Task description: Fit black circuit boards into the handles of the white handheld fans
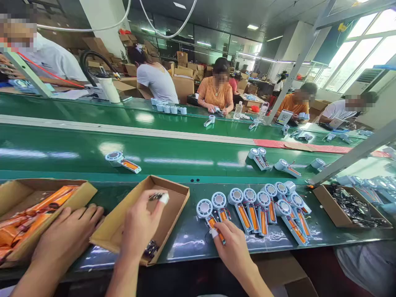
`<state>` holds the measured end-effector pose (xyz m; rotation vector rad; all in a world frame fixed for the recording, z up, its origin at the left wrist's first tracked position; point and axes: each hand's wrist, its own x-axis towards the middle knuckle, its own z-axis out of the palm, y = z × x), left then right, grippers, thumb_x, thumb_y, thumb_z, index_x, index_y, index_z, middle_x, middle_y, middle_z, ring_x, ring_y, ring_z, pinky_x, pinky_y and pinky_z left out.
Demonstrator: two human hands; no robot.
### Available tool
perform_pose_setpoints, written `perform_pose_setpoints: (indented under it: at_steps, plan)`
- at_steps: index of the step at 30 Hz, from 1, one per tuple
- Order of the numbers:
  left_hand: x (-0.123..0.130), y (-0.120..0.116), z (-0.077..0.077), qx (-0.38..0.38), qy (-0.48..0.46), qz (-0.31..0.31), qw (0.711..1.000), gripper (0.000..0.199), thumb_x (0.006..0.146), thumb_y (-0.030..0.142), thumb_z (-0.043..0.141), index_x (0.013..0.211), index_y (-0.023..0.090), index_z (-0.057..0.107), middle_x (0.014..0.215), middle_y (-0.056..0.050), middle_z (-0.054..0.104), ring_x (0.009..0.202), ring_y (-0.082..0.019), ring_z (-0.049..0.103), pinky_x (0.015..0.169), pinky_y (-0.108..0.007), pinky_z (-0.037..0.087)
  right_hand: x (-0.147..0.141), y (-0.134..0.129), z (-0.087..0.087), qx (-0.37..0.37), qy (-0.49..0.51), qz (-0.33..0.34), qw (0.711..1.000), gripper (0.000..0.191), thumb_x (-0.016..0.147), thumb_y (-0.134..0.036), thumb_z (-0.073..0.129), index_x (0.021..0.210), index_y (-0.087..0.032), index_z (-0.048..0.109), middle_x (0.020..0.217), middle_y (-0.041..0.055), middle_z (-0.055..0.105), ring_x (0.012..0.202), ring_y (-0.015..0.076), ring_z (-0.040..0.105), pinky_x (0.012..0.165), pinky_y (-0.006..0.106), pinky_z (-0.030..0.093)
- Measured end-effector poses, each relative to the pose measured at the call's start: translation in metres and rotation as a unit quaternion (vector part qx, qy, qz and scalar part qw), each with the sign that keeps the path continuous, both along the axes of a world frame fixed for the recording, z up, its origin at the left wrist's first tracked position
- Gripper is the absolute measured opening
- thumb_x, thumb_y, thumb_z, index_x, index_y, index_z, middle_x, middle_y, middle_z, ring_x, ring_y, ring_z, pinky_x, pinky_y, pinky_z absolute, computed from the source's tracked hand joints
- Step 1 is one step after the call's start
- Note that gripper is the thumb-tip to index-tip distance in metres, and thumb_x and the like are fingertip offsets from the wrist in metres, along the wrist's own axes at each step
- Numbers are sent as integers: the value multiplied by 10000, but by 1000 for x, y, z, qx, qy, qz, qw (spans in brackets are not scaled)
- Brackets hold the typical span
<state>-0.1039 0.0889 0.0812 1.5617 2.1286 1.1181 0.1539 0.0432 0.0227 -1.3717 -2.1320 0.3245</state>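
My left hand [140,222], its thumb tip wrapped in white, is raised over a shallow cardboard box [173,206]. Thumb and fingers pinch a small dark circuit board [157,196]. More small dark boards [151,249] lie in the box's near corner. My right hand [230,241], also with a white wrap on a digit, closes on the handle of a light-blue handheld fan housing [204,208] lying on the bench. An orange battery [212,222] sits in that handle, partly covered by my fingers. Several similar fan housings [249,195] lie beside it to the right.
At left, another person's hand [68,233] rests by a box of orange batteries [40,210]. A box of black parts [355,208] stands at right. Beyond the bench, a green conveyor [185,159] carries scattered housings. Slanted metal posts [355,152] rise at right. Several people sit across.
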Motion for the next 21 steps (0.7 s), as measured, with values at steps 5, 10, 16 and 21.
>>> perform_pose_setpoints:
  at_steps: [5,10,16,21]
  plan:
    - [58,-59,-28,26,-391,24,920,866,770,460,730,1505,240,328,763,14,736,572,-154,643,573,-250,515,-4,12,21,-35,-114,79,990,345,849,-4,561,1122,-210,607,1000,58,678,883,222,642,733,295,511]
    - [65,-76,-55,-58,-521,-88,847,626,748,604,733,1193,169,658,821,-76,749,627,-173,635,589,-277,509,-3,15,18,-1,-154,165,974,264,874,17,564,1040,-184,608,1018,62,632,868,201,610,732,280,500]
    - [56,-62,-79,-98,-518,-127,840,664,550,522,881,1097,199,689,894,-109,773,884,-283,712,825,-369,553,0,26,23,50,-234,160,958,142,947,-52,574,878,-174,595,902,70,610,768,205,590,651,292,474]
    - [62,-61,-73,-107,-384,-73,914,398,745,598,676,720,201,668,438,59,515,460,-146,519,518,-246,458,0,31,31,12,-143,182,973,176,956,-54,535,1050,-165,634,915,70,637,788,197,617,680,284,506]
